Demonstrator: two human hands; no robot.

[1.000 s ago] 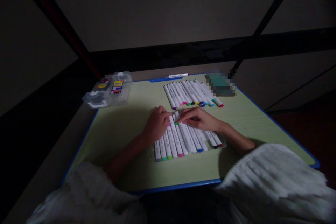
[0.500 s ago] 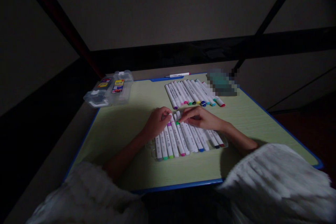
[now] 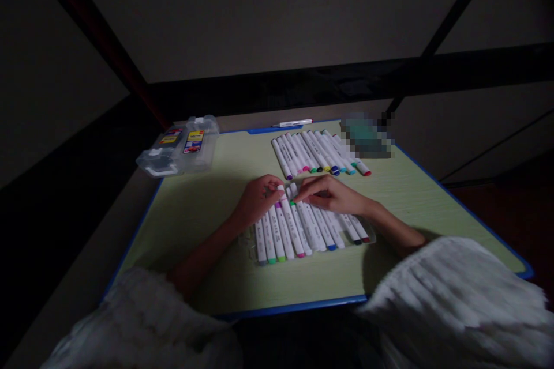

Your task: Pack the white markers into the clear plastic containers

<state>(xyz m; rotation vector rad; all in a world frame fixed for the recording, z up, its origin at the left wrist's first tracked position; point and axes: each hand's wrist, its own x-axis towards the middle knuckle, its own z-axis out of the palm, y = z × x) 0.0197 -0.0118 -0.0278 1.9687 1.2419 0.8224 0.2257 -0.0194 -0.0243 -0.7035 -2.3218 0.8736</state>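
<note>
A near row of white markers [image 3: 303, 230] with coloured caps lies side by side on the pale green table [image 3: 208, 213]. My left hand [image 3: 257, 199] rests curled on the row's left top end, fingertips on a marker with a purple band. My right hand [image 3: 331, 194] lies over the row's right part, fingers together, fingertips pressing markers near a green-tipped one. A second row of markers [image 3: 318, 153] lies further back, untouched.
A clear plastic case [image 3: 179, 147] with coloured labels sits at the table's back left corner. A single pen [image 3: 291, 123] lies along the back edge. A blurred teal object [image 3: 366, 136] sits at the back right. The table has a blue rim.
My left hand has edged slightly up and left along the markers' top ends. The near row has shifted a little. My right hand has barely moved.
</note>
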